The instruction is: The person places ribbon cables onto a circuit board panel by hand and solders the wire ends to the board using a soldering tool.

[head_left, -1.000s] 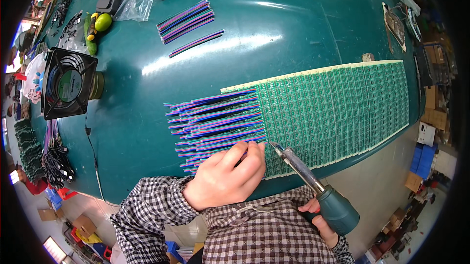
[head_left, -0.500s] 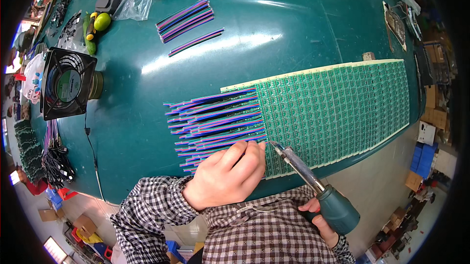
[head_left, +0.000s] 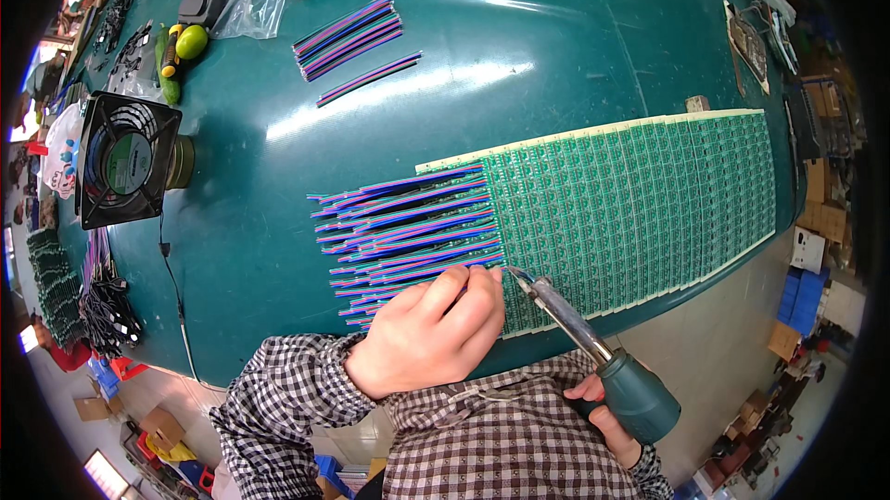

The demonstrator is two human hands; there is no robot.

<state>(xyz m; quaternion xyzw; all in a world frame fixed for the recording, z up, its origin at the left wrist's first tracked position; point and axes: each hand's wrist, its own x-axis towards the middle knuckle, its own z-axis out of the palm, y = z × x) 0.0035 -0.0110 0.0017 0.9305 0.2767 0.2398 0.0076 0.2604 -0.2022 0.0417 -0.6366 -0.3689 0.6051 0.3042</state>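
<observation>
A wide panel of small green circuit boards (head_left: 630, 208) lies on the table, pale strips along its edges. Rows of short multicoloured ribbon wires (head_left: 408, 222) run out leftward from its left edge. My left hand (head_left: 428, 329) is closed in a pinch at that edge, fingertips on the end of a ribbon wire, and covers part of the lower rows. In my right hand (head_left: 614, 426) is a soldering iron with a dark green handle (head_left: 642, 398). Its tip points up and left, close to my left fingertips at the boards' edge; whether it touches is too small to tell.
A black fan (head_left: 130, 159) stands at the left, its cord (head_left: 176, 296) trailing toward the near edge. Loose ribbon wires (head_left: 350, 39) lie in bundles farther back. A green fruit (head_left: 192, 41) and a clear plastic bag (head_left: 255, 4) are at the far left.
The view has shifted very slightly. Both hands and the soldering iron hold practically the same place.
</observation>
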